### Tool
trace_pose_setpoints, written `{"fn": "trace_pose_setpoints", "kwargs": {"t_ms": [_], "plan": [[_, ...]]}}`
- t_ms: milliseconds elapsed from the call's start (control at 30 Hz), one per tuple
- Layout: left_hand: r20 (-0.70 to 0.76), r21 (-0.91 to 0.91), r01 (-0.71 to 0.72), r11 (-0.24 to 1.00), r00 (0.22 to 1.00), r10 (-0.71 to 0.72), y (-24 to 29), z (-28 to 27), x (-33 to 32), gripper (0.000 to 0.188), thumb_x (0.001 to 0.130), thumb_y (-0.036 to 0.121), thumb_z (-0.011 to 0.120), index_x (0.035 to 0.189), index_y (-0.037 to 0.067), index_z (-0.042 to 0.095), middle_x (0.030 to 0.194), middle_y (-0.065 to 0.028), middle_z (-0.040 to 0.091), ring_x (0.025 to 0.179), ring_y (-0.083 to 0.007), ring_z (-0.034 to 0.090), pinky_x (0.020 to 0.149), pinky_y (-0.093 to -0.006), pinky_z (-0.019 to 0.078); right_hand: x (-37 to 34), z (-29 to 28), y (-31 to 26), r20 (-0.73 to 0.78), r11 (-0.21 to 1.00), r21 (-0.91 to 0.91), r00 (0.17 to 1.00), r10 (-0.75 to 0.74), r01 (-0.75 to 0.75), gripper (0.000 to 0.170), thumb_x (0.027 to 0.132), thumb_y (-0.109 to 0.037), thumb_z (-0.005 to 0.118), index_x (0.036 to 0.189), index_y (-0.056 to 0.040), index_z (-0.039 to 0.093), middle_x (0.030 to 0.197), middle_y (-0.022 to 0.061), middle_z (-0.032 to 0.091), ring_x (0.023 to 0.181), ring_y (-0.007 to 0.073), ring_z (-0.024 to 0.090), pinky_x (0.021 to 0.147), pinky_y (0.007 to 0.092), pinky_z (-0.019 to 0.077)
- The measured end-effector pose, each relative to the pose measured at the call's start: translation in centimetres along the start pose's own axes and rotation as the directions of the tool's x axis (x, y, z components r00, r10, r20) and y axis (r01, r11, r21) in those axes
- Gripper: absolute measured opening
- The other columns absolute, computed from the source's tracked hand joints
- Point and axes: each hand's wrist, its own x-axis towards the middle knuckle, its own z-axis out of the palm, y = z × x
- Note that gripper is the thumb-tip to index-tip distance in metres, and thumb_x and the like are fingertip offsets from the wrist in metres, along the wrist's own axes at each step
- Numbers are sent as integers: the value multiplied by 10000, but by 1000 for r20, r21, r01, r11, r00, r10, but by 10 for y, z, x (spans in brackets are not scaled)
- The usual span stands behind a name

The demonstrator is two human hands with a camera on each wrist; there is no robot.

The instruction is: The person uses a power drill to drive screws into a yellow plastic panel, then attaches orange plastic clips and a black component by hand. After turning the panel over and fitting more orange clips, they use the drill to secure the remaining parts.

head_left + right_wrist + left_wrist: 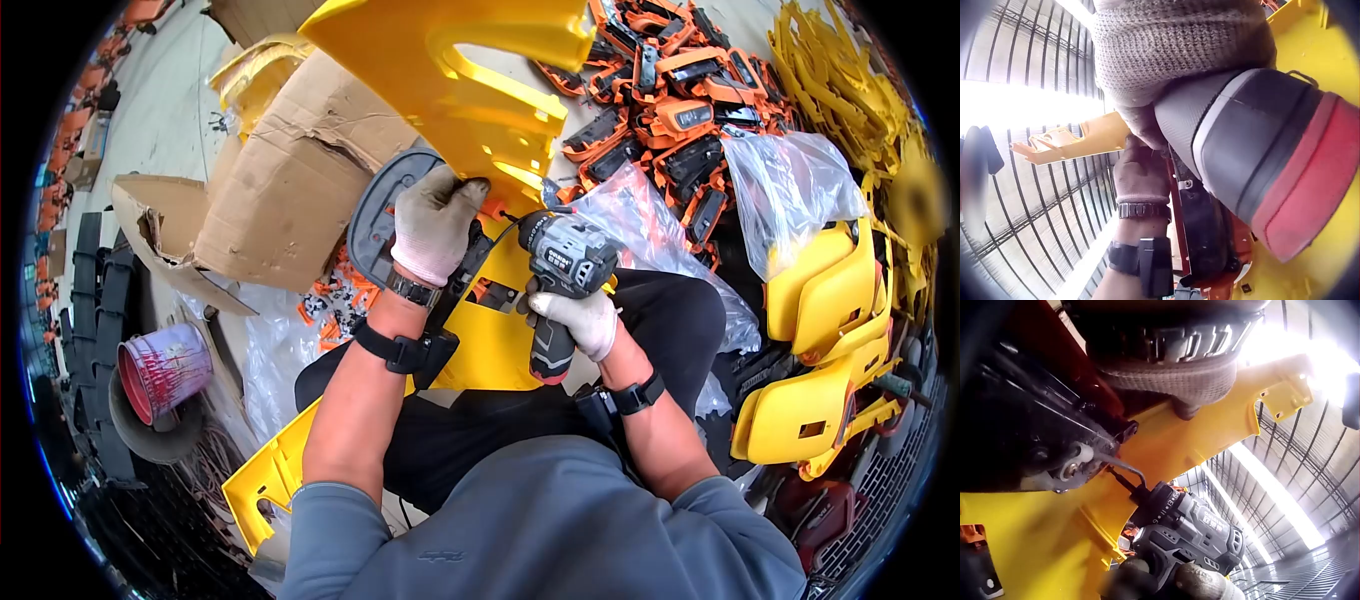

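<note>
In my right hand I grip a grey and black cordless drill by its handle, in a white knit glove. Its slim bit points at the edge of a black-and-orange housing, beside a bent grey strip. The housing lies against a large yellow plastic panel that rises above my lap. My gloved left hand has its fingers curled at the housing's edge, with one fingertip against the panel. The drill's red-ended base fills much of the right wrist view.
Behind the panel lies a heap of orange-and-black housings. Yellow covers are stacked on the right, near clear plastic bags. To the left are a cardboard box, a red-stained bucket and a grey curved piece.
</note>
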Motion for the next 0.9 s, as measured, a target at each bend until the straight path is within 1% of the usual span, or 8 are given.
{"fn": "trace_pose_setpoints", "kwargs": {"t_ms": [67, 200, 367, 500, 600, 700, 767, 900], "plan": [[3, -12, 9, 1000, 1000, -9, 0, 3, 1, 190, 941, 12, 609, 1106, -69, 658, 991, -63, 697, 876, -92, 616, 799, -236, 501, 1, -9, 4, -8, 1000, -20, 1000, -12, 12, 305, 828, -105, 700, 1097, -15, 586, 937, 98, 651, 771, 197, 666, 708, 324, 549], [-10, 22, 9, 1000, 1000, -8, 2, 10, 0, 200, 922, -12, 606, 1105, -64, 667, 963, -52, 706, 847, -72, 603, 782, -225, 502, -1, -14, -3, 22, 992, 120, 999, 44, -47, 342, 811, -86, 730, 1109, -11, 580, 935, 79, 639, 797, 209, 679, 711, 331, 561], [-15, -53, 14, 998, 1000, -15, 1, 13, 2, 196, 922, -7, 613, 1100, -66, 671, 942, -46, 703, 837, -72, 599, 775, -226, 503, 4, -19, 0, 27, 1000, 14, 1000, 1, -2, 330, 821, -82, 723, 1112, -20, 580, 936, 75, 635, 795, 209, 677, 712, 333, 562], [-15, -8, 21, 1000, 1000, -21, 1, 11, 2, 191, 919, -6, 616, 1090, -70, 671, 941, -43, 701, 839, -71, 597, 775, -225, 502, 5, -18, 3, 26, 999, -31, 1000, 10, -9, 304, 827, -74, 715, 1096, -18, 585, 923, 74, 633, 789, 204, 671, 715, 331, 559], [-19, 27, 22, 999, 1000, -22, 0, 8, 2, 183, 917, -3, 619, 1079, -70, 674, 933, -41, 700, 835, -69, 595, 769, -223, 501, 6, -17, 3, 26, 1000, 2, 1000, 16, -16, 285, 829, -76, 716, 1078, -13, 592, 903, 71, 633, 794, 198, 668, 715, 329, 557], [-22, 32, 28, 999, 999, -27, -1, 8, 1, 177, 924, 7, 619, 1073, -68, 675, 928, -43, 700, 821, -69, 597, 747, -219, 496, 9, -17, 5, -1, 1000, -13, 1000, -3, 3, 233, 841, -85, 720, 1037, 9, 638, 823, 56, 661, 713, 138, 627, 665, 306, 530], [-16, 94, 24, 995, 1000, -22, -1, 6, 0, 174, 938, 20, 613, 1077, -68, 670, 943, -49, 696, 817, -71, 601, 731, -211, 483, 8, -16, 5, -5, 999, 30, 1000, 15, -15, 213, 841, -86, 720, 1015, 9, 643, 823, 60, 664, 712, 141, 630, 664, 307, 531], [-16, 87, 35, 996, 999, -34, 2, 5, 1, 172, 937, 26, 620, 1069, -68, 674, 934, -49, 699, 805, -67, 599, 714, -207, 481, 10, -18, 7, 4, 998, 64, 1000, 20, -21, 213, 839, -85, 721, 1012, 11, 642, 830, 64, 668, 714, 147, 635, 663, 308, 532]]}}
